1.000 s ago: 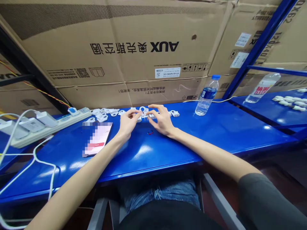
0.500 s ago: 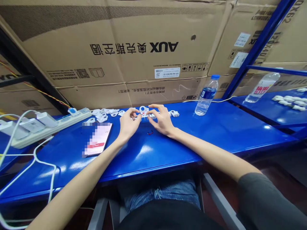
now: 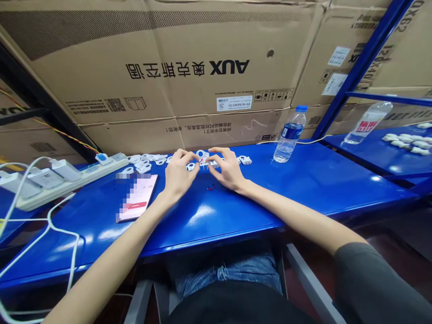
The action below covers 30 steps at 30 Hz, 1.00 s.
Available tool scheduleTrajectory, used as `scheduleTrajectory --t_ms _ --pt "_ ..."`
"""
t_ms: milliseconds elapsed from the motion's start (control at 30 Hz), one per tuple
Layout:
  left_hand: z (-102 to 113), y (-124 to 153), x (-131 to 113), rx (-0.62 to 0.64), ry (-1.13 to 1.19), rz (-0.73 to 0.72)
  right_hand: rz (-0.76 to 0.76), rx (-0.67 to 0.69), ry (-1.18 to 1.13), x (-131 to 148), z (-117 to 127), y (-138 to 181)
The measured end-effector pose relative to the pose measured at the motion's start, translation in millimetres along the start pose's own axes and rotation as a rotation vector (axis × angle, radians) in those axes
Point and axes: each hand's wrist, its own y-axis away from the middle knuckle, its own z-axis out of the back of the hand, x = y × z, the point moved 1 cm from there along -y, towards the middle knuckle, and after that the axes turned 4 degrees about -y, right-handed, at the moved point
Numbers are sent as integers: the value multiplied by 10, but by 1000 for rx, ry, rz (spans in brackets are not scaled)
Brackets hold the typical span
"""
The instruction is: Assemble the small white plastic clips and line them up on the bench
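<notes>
Near the back of the blue table, a white ring-shaped plastic piece (image 3: 202,154) with a small red part sits between my two hands. My left hand (image 3: 179,174) is closed, its thumb and index fingertips pinching at the left side of this piece. From the other side my right hand (image 3: 228,170) grips it with curled fingers, thumb below and index finger above. The fingers partly hide the contact. A short dark-and-red wire loop (image 3: 211,187) lies on the table just in front. More white ring pieces (image 3: 148,158) lie left of my left hand, and another piece (image 3: 245,160) is right of my right hand.
A phone (image 3: 141,195) lies left of my forearm. Behind it run a white power strip (image 3: 91,173) with chargers and loose cables. A water bottle (image 3: 290,135) stands to the right; another bottle (image 3: 369,123) leans farther right. A large cardboard box (image 3: 189,36) walls off the back.
My left hand has shifted slightly up and left, its fingers rearranged around the left side of the white piece. My right hand stays almost in place.
</notes>
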Motion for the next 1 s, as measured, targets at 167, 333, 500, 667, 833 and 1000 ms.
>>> scheduleTrajectory --t_ms 167,333,500,667,833,1000 --pt "0 -1 31 5 -67 -56 -25 26 -1 3 6 -5" --pt "1 -21 22 -15 -13 -14 -15 21 7 -2 4 -6" --pt "-5 -70 25 28 172 128 -11 27 12 -2 4 -8" --pt "-33 -110 56 113 440 333 -2 24 23 -5 7 -11" --pt "-50 -112 70 132 561 417 5 16 26 -7 9 -9" --pt "-62 -102 106 105 569 420 15 18 17 3 14 -6"
